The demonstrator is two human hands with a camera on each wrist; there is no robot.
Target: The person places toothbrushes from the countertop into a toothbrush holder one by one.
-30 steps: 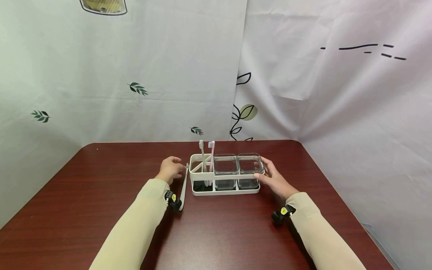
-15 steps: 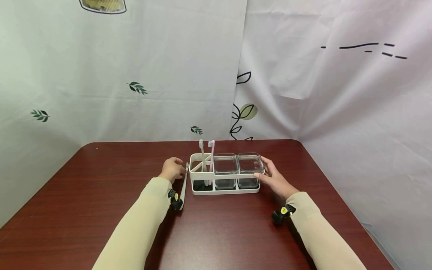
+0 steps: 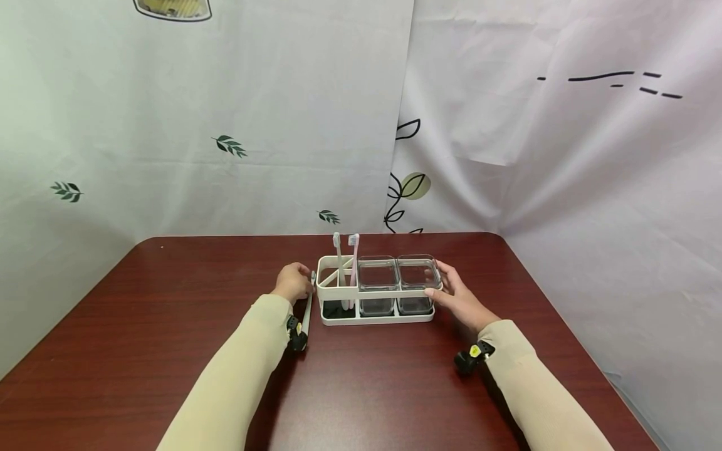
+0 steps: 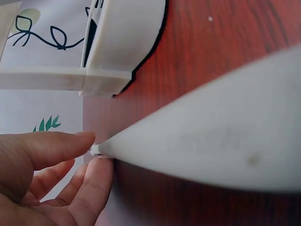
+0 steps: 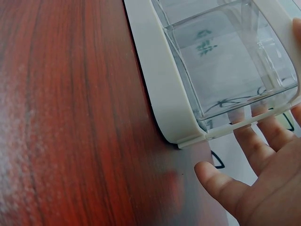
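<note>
Loose brush (image 3: pixel 308 312): one, white, lying along the surface (image 3: pixel 383 388) just beside the holder's left end as the head view shows it, bristled end away from the person; position as in the earlier frames. Left hand (image 3: pixel 292 282): at the bristled end, closer in than a second ago, when it was more spread and to the left of the brush. Fingers (image 4: pixel 93 183) narrow, thumb on one side of the bristled end and a finger on the other; whether they grip it cannot be told. Holder (image 3: pixel 372 295): one, white, two-tiered, standing upright on the surface, unmoved. Right hand (image 3: pixel 464 305): holding the holder's right end, thumb on the front upper rail, other fingers round the end and behind; placement unchanged. Contents of holder: one white brush (image 3: pixel 340 263) and one pink brush (image 3: pixel 353 269), bristles up, slightly tilted, both in the left section; two clear jars (image 3: pixel 378 274), square, side by side in the remaining sections; one dark mat (image 3: pixel 331 311) in the base. Sleeves (image 3: pixel 231 369): two, cream, a small black camera (image 3: pixel 296 338) at each wrist. Backdrop (image 3: pixel 282 94): pale cloth, printed with leaves and dark lines.
</note>
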